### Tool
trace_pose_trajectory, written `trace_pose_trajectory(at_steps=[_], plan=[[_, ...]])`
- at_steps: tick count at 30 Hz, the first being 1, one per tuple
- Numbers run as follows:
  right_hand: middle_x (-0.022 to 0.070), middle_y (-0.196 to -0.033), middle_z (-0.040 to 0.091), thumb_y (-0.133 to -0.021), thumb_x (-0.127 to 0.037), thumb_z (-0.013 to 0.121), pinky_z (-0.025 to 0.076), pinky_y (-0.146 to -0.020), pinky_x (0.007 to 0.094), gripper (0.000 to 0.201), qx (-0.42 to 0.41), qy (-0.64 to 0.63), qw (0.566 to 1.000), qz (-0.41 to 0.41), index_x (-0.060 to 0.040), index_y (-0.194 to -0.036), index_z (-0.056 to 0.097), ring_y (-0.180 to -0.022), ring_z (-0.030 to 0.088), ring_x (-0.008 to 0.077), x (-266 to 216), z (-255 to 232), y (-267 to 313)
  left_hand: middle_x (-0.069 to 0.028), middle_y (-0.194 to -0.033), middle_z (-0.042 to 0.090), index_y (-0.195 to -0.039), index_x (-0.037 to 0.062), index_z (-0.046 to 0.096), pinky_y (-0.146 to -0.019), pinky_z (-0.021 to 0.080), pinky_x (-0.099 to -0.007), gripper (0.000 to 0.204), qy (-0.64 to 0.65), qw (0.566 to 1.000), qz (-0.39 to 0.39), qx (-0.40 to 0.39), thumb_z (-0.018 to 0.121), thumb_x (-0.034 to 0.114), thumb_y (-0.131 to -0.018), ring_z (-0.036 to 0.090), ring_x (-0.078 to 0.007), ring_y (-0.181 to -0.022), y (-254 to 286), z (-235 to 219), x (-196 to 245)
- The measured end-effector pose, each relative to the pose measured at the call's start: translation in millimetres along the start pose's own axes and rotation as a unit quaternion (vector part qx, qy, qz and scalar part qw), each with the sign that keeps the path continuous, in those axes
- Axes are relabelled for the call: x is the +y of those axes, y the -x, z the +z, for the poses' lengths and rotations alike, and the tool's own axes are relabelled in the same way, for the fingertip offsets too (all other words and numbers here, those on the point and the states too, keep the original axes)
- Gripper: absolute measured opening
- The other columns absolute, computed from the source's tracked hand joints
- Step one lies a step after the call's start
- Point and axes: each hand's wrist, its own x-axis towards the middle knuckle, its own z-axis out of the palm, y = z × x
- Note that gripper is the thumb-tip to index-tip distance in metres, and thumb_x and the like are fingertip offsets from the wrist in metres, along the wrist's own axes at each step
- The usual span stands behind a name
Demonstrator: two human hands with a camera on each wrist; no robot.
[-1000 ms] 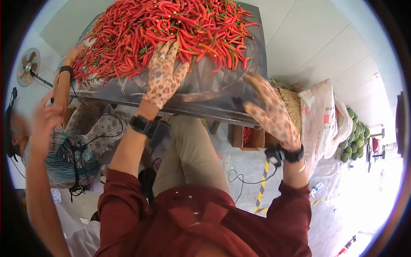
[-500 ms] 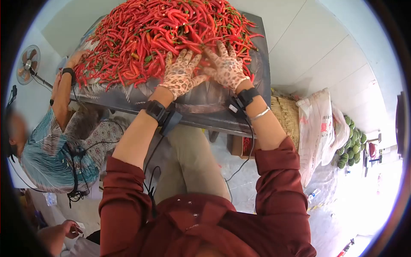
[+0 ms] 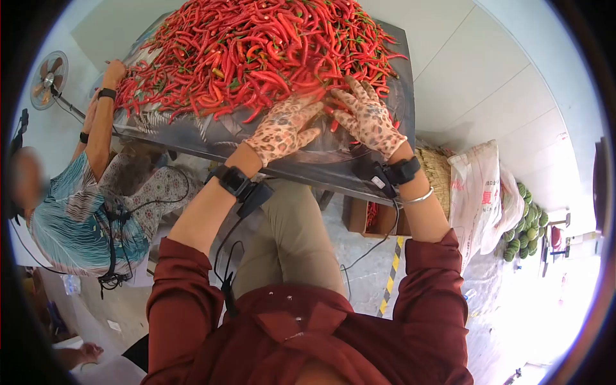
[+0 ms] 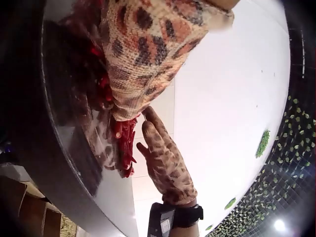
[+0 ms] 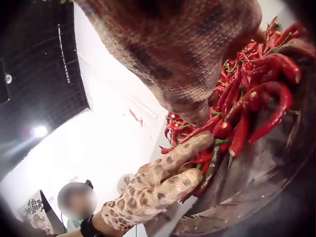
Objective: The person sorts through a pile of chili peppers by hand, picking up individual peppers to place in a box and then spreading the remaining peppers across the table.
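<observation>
A big heap of red chillies (image 3: 256, 51) covers a dark table (image 3: 212, 138). My left hand (image 3: 285, 127), in a leopard-print glove, lies with straight fingers on the heap's near edge. My right hand (image 3: 367, 115), gloved the same, is spread flat on chillies just to its right. The left wrist view has the left glove (image 4: 148, 49) above a few chillies (image 4: 123, 143), with the right glove (image 4: 165, 163) beyond. From the right wrist, the right glove (image 5: 182, 49) presses on chillies (image 5: 252, 108), and the left glove (image 5: 158, 187) lies alongside.
Another person (image 3: 83, 205) in a patterned top stands at the left, one hand (image 3: 115, 67) on the heap. A fan (image 3: 48, 77) is at far left. A cardboard box (image 3: 372, 217), a woven basket (image 3: 436, 168), a white sack (image 3: 481, 186) and watermelons (image 3: 529, 212) are to the right.
A second ago my right hand was off the table's right side; it came onto the heap beside the left. Since then both hands have slid back toward the near edge.
</observation>
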Motion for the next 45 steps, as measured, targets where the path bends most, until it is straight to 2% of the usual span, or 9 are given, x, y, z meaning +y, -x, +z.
trace_pose_trajectory(at_steps=[6,11,13,16,21,27,34,42,45], plan=[[0.0185,-0.149,0.037,-0.089,-0.032,0.063,0.035,-0.11,0.0511,0.05,0.027,-0.008,0.999,-0.016,-0.014,-0.135,0.054,-0.136,0.034,0.0453,-17,-8,2,-0.0109,-0.141,0.051,-0.134,0.0113,0.057,-0.111,0.035,-0.0417,0.04,0.067,0.997,0.007,0.034,0.056,0.021,-0.095,0.043,-0.0307,-0.133,16,-12,0],[0.0185,-0.123,0.058,-0.089,-0.028,0.062,0.043,-0.1,0.0452,0.041,0.08,-0.095,0.992,-0.034,-0.0044,-0.123,0.061,-0.117,0.055,0.0358,-34,-15,-27,-0.0088,-0.124,0.064,-0.124,0.0094,0.064,-0.101,0.043,-0.0404,0.035,0.047,0.988,0.061,0.135,0.061,0.013,-0.089,0.056,-0.0272,-0.117,30,-15,-6],[0.0178,-0.113,0.061,-0.09,-0.028,0.061,0.045,-0.096,0.0449,0.037,0.086,-0.04,0.989,-0.114,-0.0039,-0.118,0.063,-0.107,0.059,0.0349,-23,-3,-54,-0.0093,-0.122,0.064,-0.121,0.0086,0.065,-0.101,0.043,-0.0399,0.033,0.042,0.989,0.05,0.135,0.061,0.011,-0.088,0.056,-0.0269,-0.116,32,-16,-15],[0.0183,-0.114,0.062,-0.089,-0.031,0.061,0.045,-0.096,0.0443,0.039,0.02,-0.126,0.992,-0.019,-0.0039,-0.117,0.064,-0.109,0.059,0.0354,-50,-3,-91,-0.0097,-0.123,0.063,-0.118,0.0083,0.066,-0.102,0.042,-0.0403,0.031,0.054,0.986,0.032,0.153,0.06,0.011,-0.088,0.056,-0.0279,-0.116,36,-13,-28],[0.0169,-0.123,0.06,-0.087,-0.037,0.063,0.046,-0.096,0.0439,0.045,-0.081,-0.038,0.993,0.076,-0.0063,-0.12,0.063,-0.114,0.059,0.0338,-66,18,-123,-0.0095,-0.121,0.063,-0.112,0.0087,0.068,-0.101,0.042,-0.0413,0.026,0.049,0.988,0.0,0.146,0.053,0.01,-0.091,0.055,-0.0288,-0.116,38,-3,-43],[0.016,-0.122,0.063,-0.084,-0.035,0.066,0.047,-0.096,0.0414,0.048,-0.025,-0.067,0.995,0.064,-0.0065,-0.123,0.063,-0.114,0.059,0.0326,-41,32,-119,-0.0099,-0.122,0.062,-0.113,0.0086,0.068,-0.102,0.041,-0.0415,0.026,0.065,0.986,0.003,0.154,0.055,0.009,-0.091,0.055,-0.0291,-0.116,33,-6,-53],[0.0151,-0.112,0.069,-0.082,-0.026,0.074,0.051,-0.088,0.0314,0.045,0.004,-0.406,0.9,0.159,0.0034,-0.116,0.066,-0.1,0.066,0.0214,-8,-6,-80,-0.0114,-0.124,0.061,-0.118,0.0054,0.065,-0.1,0.043,-0.0391,0.028,0.114,0.976,-0.012,0.186,0.053,0.005,-0.093,0.055,-0.0291,-0.116,44,9,-53],[0.0088,-0.103,0.07,-0.087,-0.021,0.07,0.051,-0.084,0.0287,0.041,0.07,-0.509,0.831,0.213,0.0061,-0.117,0.062,-0.092,0.065,0.0153,8,-36,-30,-0.0112,-0.119,0.063,-0.117,0.0065,0.066,-0.099,0.043,-0.0409,0.026,0.107,0.97,-0.041,0.216,0.054,0.008,-0.094,0.055,-0.0296,-0.114,48,-2,-38],[0.0089,-0.098,0.07,-0.088,-0.018,0.067,0.052,-0.079,0.0284,0.032,0.041,-0.473,0.857,0.201,0.0031,-0.111,0.065,-0.086,0.065,0.0126,-18,-42,-7,-0.0112,-0.119,0.063,-0.115,0.0059,0.067,-0.098,0.043,-0.0409,0.025,0.076,0.961,-0.051,0.26,0.054,0.008,-0.094,0.055,-0.0303,-0.114,49,-6,-35]])
